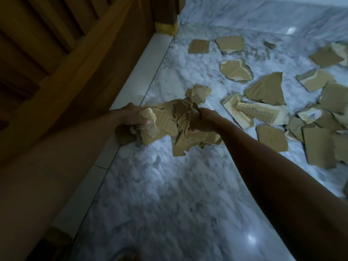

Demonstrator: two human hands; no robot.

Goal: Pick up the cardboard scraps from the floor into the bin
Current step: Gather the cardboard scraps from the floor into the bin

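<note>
Both my hands hold a bundle of torn brown cardboard scraps (169, 125) above the marble floor (160, 185). My left hand (132, 117) grips the bundle's left end, fingers curled round it. My right hand (204, 120) grips its right side. Several more cardboard scraps (267, 89) lie scattered on the floor to the right and further away, some flat, some piled at the right edge (320, 146). No bin is in view.
A wooden door or panel (66, 63) runs along the left, with a pale stone sill (139, 78) at its foot. A marble skirting (263, 14) closes the far side. Bare floor lies below the bundle.
</note>
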